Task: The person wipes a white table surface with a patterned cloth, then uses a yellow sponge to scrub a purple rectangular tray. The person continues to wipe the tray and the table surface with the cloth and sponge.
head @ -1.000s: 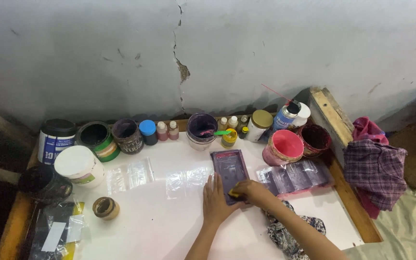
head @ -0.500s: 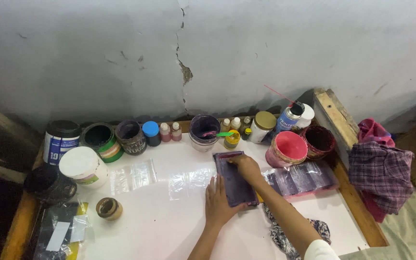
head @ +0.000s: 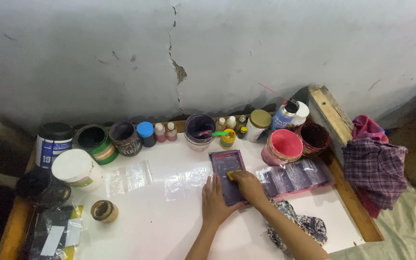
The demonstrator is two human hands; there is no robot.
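With your left hand [head: 214, 204] flat, fingers released, steadying the purple frame [head: 227, 175] on the white surface [head: 160, 226], your right hand [head: 247, 185] gripped a yellow pad [head: 230, 175] mid-wipe; judged next: firm, even strokes.

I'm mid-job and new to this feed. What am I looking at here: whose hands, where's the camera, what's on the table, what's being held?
There is one view, from a camera worn on the person's head, looking down at their own bare hands. The left hand lies flat, steadying a small purple-stained frame on the white table. The right hand presses a small yellow pad onto that frame. Along the wall stand open paint pots, among them a purple pot and a pink pot, plus small bottles. Clear plastic bags lie flat on the table, and a patterned rag sits under the right forearm.
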